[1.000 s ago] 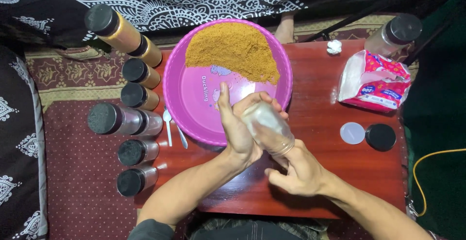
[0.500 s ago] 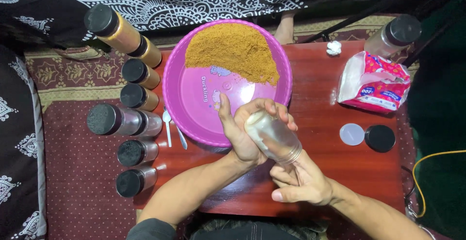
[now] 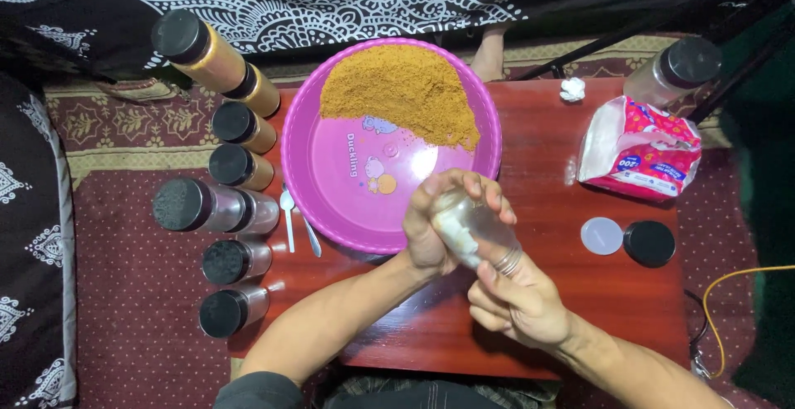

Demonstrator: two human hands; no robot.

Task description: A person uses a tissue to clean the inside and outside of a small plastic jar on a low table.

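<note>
My left hand [image 3: 435,227] wraps around a small clear glass jar [image 3: 470,220] and holds it tilted over the red-brown table [image 3: 580,310], just off the near rim of the pink plate [image 3: 331,177]. My right hand [image 3: 522,305] grips the jar's mouth end from below right, with fingers reaching into the opening. A white wad of tissue [image 3: 451,231] shows through the glass. A heap of brown powder [image 3: 397,94] covers the far part of the plate.
Several black-lidded jars [image 3: 236,169] line the table's left edge, some filled with brown powder. Two small spoons [image 3: 290,218] lie beside the plate. At the right are a tissue pack [image 3: 638,148], a clear disc [image 3: 602,235], a black lid [image 3: 649,243] and a large jar [image 3: 671,69].
The jar has turned from nearly upright to tilted, mouth toward my right hand. My left fingers have closed further over it. My right hand has shifted slightly down and right.
</note>
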